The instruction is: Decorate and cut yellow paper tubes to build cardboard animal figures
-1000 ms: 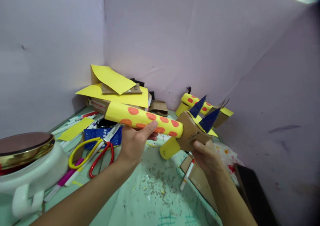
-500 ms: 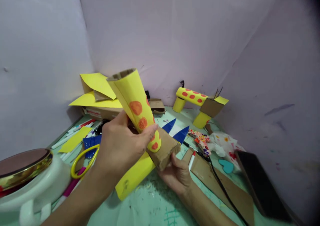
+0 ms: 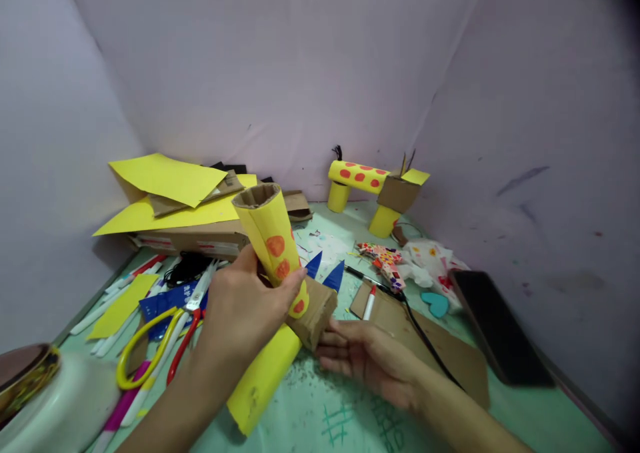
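My left hand (image 3: 245,306) is wrapped round a yellow paper-covered cardboard tube (image 3: 263,216) with orange-red spots, its open end tilted up and away. At its lower end the tube meets a brown cardboard block (image 3: 317,306). Below the block, a second yellow tube (image 3: 263,381) slants down toward me. Two blue pointed pieces (image 3: 333,277) stick up behind the block. My right hand (image 3: 365,359) is at the block's right corner, fingers stretched out and fingertips at its edge, not wrapped round it.
Scissors (image 3: 150,346) and markers lie at left, beside a white container (image 3: 75,399). Yellow sheets (image 3: 170,176) are stacked at the back left. A spotted cardboard animal figure (image 3: 360,176) stands behind. A phone (image 3: 500,326), cardboard strip (image 3: 440,359) and black cord lie at right.
The view has shifted, bringing the scissors into fuller sight. The tube assembly sits lower. My right hand has loosened from the cardboard block, its fingers now straighter.
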`<state>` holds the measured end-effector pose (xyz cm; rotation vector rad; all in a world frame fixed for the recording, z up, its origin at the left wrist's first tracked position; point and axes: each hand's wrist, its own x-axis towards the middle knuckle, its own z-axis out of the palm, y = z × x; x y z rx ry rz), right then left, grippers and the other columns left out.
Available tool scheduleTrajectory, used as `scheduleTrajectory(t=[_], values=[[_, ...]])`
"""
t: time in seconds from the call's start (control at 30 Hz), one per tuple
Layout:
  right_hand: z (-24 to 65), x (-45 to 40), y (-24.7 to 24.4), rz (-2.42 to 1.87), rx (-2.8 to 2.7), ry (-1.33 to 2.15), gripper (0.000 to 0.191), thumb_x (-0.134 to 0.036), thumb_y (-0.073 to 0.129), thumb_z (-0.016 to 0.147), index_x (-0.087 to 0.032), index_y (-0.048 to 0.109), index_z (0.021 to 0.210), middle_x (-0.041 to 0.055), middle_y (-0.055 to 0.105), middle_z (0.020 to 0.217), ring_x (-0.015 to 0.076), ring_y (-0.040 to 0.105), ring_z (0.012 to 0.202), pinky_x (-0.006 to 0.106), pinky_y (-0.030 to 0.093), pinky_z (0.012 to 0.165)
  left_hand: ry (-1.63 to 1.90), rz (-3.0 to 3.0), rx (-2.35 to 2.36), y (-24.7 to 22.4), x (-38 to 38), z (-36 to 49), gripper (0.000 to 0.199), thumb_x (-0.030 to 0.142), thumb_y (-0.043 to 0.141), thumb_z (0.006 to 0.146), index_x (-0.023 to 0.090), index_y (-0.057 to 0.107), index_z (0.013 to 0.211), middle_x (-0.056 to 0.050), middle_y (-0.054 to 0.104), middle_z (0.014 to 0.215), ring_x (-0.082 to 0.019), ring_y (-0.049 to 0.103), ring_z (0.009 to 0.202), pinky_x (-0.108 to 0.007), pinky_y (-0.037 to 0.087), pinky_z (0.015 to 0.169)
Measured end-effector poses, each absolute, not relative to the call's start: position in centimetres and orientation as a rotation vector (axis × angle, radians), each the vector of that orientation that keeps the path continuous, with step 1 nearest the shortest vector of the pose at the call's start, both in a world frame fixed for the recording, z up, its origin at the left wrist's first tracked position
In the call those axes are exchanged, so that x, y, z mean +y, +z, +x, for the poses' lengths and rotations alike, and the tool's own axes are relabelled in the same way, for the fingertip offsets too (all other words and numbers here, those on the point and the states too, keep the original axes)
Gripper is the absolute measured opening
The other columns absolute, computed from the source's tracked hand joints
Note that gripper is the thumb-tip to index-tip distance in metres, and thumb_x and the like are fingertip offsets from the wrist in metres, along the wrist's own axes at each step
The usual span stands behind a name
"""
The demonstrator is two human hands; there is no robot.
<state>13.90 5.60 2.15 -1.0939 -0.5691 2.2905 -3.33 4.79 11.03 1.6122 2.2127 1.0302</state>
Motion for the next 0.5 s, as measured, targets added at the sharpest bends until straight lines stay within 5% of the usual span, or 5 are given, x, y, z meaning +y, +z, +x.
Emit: scheduleTrajectory(t=[0.2,0.5], values=[[18.3,4.3,3.3,-1.361,-1.203,1.916,0.043,-0.036,0.075,0.061,-0.017,0.064,0.098,0.0103,0.068,0.101,0.0235,0.063,0.09,0.033,0.048,0.073,0.958,1.632,2.27,10.9,4.9,-2.3,0.032,0.05,0.062,0.065,0.024,0.06,0.083,-0.002,0.071,0.072,-0.025,0.067,0.072,-0.033,0.048,0.061],[23.1,8.8,3.3,-1.82,-1.884,0.693,0.027,-0.032,0.043,0.082,-0.017,0.06,0.069,0.0044,0.064,0.063,0.0181,0.057,0.059,0.026,0.036,0.053,1.009,1.536,2.288,11.4,4.3,-1.6,0.026,0.05,0.064,0.065,0.027,0.055,0.075,0.002,0.067,0.062,-0.023,0.065,0.066,-0.031,0.046,0.058]])
